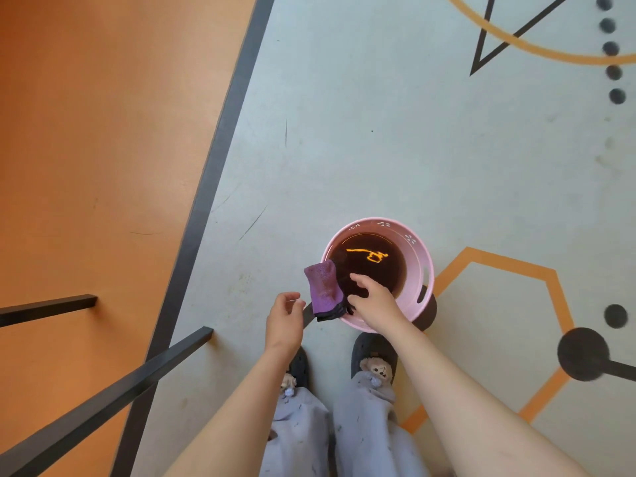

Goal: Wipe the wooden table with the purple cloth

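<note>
The purple cloth (325, 290) hangs folded over the left rim of a pink bucket (421, 270) that stands on the floor and holds dark water. My right hand (373, 299) hovers over the bucket's near side with fingers spread, its thumb touching the cloth's lower right edge. My left hand (284, 321) is just left of the cloth, fingers loosely curled, holding nothing. An orange-brown surface (86, 149) with a dark border fills the left side; I cannot tell whether it is the wooden table.
Two black bars (103, 404) jut in from the lower left. My feet in dark slippers (373, 352) stand right behind the bucket. The grey floor (378, 132) carries orange and black painted shapes.
</note>
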Demonstrator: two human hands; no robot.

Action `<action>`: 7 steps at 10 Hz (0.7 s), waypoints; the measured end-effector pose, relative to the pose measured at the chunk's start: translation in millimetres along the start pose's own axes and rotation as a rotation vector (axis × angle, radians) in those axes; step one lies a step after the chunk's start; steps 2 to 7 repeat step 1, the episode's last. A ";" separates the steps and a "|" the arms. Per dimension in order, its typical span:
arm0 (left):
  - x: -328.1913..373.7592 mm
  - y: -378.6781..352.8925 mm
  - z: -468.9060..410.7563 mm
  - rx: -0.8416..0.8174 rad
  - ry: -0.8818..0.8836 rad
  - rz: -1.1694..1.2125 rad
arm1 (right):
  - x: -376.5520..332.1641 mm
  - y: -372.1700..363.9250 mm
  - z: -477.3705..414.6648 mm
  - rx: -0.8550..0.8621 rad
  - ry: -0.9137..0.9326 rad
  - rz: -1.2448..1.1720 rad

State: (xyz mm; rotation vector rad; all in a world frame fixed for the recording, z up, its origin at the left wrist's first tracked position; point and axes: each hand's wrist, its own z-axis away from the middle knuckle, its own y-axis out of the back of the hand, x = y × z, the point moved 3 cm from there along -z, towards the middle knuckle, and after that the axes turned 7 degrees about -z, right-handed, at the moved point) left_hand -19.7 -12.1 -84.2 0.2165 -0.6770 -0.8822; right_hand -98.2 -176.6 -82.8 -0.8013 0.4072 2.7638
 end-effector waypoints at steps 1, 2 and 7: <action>36.0 19.4 32.0 0.001 -0.044 -0.048 | -32.3 16.8 27.1 -0.021 -0.003 0.086; 36.0 19.4 32.0 0.001 -0.044 -0.048 | -32.3 16.8 27.1 -0.021 -0.003 0.086; 36.0 19.4 32.0 0.001 -0.044 -0.048 | -32.3 16.8 27.1 -0.021 -0.003 0.086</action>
